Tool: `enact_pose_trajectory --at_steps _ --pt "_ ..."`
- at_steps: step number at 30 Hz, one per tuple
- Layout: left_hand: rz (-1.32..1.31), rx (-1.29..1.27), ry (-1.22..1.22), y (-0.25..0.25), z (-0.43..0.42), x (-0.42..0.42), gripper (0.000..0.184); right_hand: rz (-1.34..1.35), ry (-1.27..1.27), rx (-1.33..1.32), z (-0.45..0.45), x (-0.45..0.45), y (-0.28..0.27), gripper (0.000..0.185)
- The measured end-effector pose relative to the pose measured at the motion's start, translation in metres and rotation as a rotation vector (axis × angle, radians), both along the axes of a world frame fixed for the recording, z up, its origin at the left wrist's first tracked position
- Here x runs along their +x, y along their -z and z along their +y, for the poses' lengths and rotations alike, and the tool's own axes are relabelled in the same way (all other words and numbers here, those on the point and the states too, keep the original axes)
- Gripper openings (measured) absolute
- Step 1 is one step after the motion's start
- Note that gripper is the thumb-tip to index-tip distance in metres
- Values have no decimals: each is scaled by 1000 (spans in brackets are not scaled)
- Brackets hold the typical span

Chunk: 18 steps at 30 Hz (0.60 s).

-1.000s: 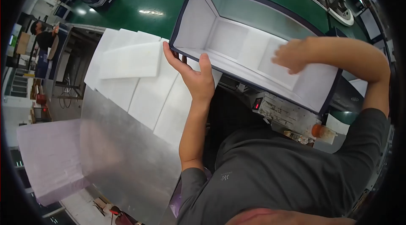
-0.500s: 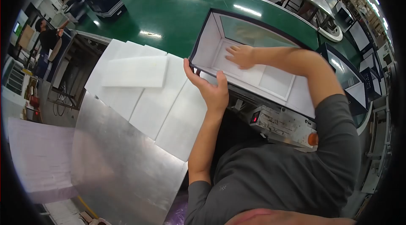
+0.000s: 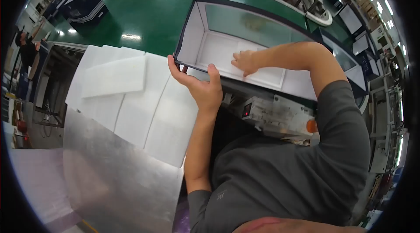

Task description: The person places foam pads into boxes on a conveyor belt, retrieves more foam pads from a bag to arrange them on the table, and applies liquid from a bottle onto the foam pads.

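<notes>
A long box (image 3: 186, 36) with a dark blue rim, white inner walls and a see-through far side stands tilted across my view. My left hand (image 3: 202, 87) holds its near left corner, fingers along the outside and thumb up by the near edge. Inside the box lies a white panel (image 3: 218, 49) with a raised border. My right hand (image 3: 247, 61) reaches in over the near side, palm down with fingers apart, against that panel; it grasps nothing. Left of the box, several white foam sheets (image 3: 140, 101) overlap, with a smaller foam piece (image 3: 116, 75) on top.
A bare metal tabletop (image 3: 118, 167) lies under the foam sheets. Beyond runs a green conveyor belt (image 3: 144, 10) carrying a dark printed box (image 3: 83, 7). More dark boxes (image 3: 372, 64) stand at the right. A soiled metal machine (image 3: 280, 112) sits below the box; a person (image 3: 28, 51) stands far left.
My right hand has slid along the panel toward the near side of the box. My left hand keeps its hold on the corner. The whole view has shifted.
</notes>
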<state>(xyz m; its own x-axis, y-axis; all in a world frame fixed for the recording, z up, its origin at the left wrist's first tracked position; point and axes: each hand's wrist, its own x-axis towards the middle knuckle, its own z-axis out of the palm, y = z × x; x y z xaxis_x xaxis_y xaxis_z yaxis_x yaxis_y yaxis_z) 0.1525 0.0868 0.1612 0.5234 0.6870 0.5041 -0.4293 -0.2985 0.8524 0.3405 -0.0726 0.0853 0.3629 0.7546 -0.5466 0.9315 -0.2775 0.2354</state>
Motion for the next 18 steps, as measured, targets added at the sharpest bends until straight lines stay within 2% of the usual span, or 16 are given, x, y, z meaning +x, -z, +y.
enact_pose_trajectory --at_steps 1,3,5,6,8,10,13,18 --pt "14 15 0 1 -2 -1 89 1 5 -11 -7 1 -5 43" --pt "60 71 15 4 -1 -8 89 130 80 -523 -14 -1 -11 39" --pt "69 76 23 5 -4 -11 89 187 96 -594 -76 14 35 36" --pt "76 80 27 5 -7 -13 89 129 -7 -615 -87 -3 12 39" --pt "69 87 7 2 -10 -10 88 -99 -91 -239 -153 8 60 47" --pt "32 73 -14 2 -10 -1 89 -206 -79 -385 -156 -7 52 52" --pt "38 71 43 11 -13 -10 89 -68 66 -471 -160 -18 7 52" --pt "60 99 43 8 -20 -8 90 -5 82 -432 -172 -7 15 52"
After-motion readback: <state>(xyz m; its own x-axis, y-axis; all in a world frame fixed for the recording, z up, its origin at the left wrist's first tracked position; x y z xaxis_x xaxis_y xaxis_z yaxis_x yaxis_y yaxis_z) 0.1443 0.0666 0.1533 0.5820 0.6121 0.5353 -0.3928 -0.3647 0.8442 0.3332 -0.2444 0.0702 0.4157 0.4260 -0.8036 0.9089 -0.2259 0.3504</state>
